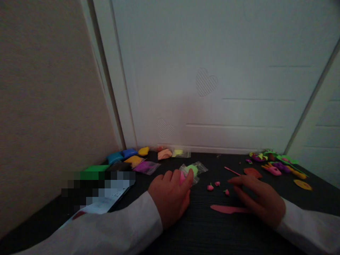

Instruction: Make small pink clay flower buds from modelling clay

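My left hand (171,196) rests on the dark table (202,233) with its fingers curled over a pink lump of clay (182,177) in a clear bag. A green clay bag (193,169) lies just beyond it. My right hand (259,198) lies flat with fingers stretched toward three small pink clay pieces (217,186). A pink plastic knife (228,209) lies under and in front of that hand. A thin pink stick (232,171) and a red clay piece (253,172) are just past its fingertips.
Several bags of coloured clay (138,158) sit at the back left by the wall. Finished clay shapes and tools (276,164) lie at the back right. A green box (95,169) and a paper sheet (105,203) are at the left. A white door stands behind the table.
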The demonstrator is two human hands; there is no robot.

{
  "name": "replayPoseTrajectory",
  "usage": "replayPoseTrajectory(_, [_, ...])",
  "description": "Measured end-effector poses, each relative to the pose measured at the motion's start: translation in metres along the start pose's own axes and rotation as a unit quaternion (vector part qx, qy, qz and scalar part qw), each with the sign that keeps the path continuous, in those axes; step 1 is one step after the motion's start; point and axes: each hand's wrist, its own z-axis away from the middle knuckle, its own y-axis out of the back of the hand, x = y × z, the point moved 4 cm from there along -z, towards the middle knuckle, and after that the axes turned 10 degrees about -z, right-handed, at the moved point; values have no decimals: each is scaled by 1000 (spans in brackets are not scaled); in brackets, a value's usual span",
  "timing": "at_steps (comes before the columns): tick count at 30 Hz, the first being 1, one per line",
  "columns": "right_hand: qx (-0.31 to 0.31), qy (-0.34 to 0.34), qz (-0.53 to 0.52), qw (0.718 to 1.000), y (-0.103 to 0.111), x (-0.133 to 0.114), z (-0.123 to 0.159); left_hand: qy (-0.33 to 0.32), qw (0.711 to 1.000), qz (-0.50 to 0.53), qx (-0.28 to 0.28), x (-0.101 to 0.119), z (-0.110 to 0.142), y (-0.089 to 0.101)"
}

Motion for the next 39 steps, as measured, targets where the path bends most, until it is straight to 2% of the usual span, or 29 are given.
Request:
replayPoseTrajectory(4, [-6,18,1,1000,2,-6,1,-55,997,14,45,14,3,0])
replayPoseTrajectory(12, [-23,21,-1,1000,5,-9,1,-87,990,36,100,15,6,-6])
replayPoseTrajectory(22, [-58,51,-17,997,2,-17,3,-80,990,62,99,15,7,-7])
replayPoseTrajectory(27, [-53,67,-12,996,2,-21,3,-79,987,75,116,14,8,-4])
replayPoseTrajectory(29, [-53,80,-7,995,2,-24,3,-83,984,81,136,14,9,-3])
replayPoseTrajectory(34, [-49,89,12,995,1,-28,3,-112,960,101,237,17,14,3])
replayPoseTrajectory(39, [-55,41,-17,998,-4,-45,12,-154,931,168,286,22,22,9])
